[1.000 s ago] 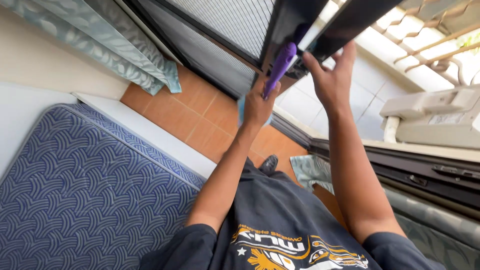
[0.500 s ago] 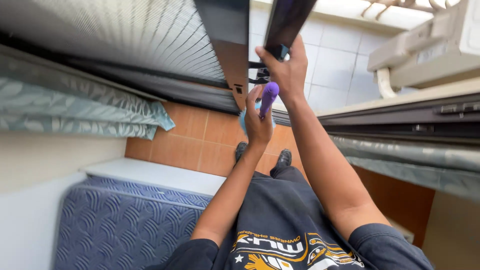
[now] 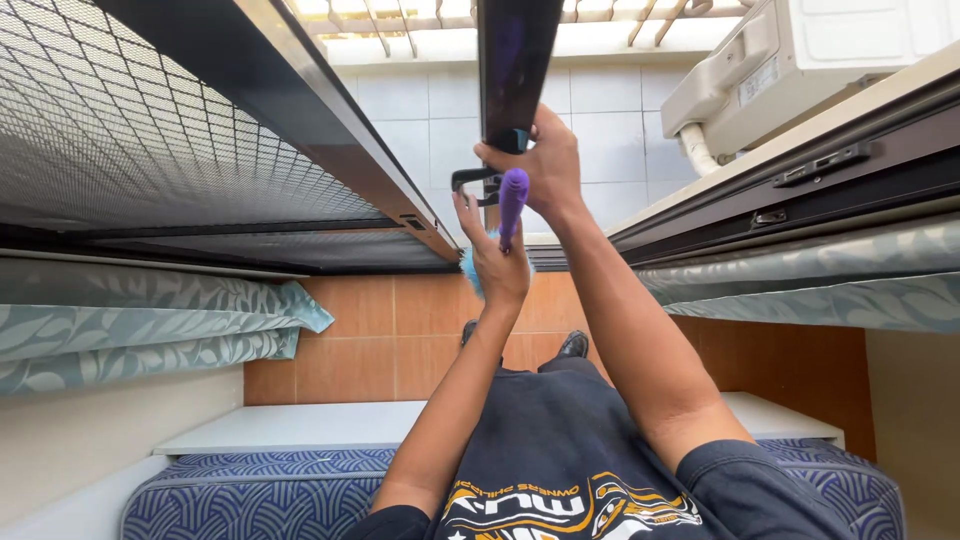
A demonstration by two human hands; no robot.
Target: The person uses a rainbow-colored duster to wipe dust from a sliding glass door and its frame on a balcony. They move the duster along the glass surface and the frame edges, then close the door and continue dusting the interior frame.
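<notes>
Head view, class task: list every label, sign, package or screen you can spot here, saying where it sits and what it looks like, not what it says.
Label on the white air-conditioner unit, upper right: a small pale rectangular sticker on its side, print too small to make out.
Shirt print, bottom centre: orange and white graphic on the dark shirt.
No packages, signs or screens are visible.

Duster head (image 3: 470, 268) behind left hand (image 3: 495, 262)
</notes>
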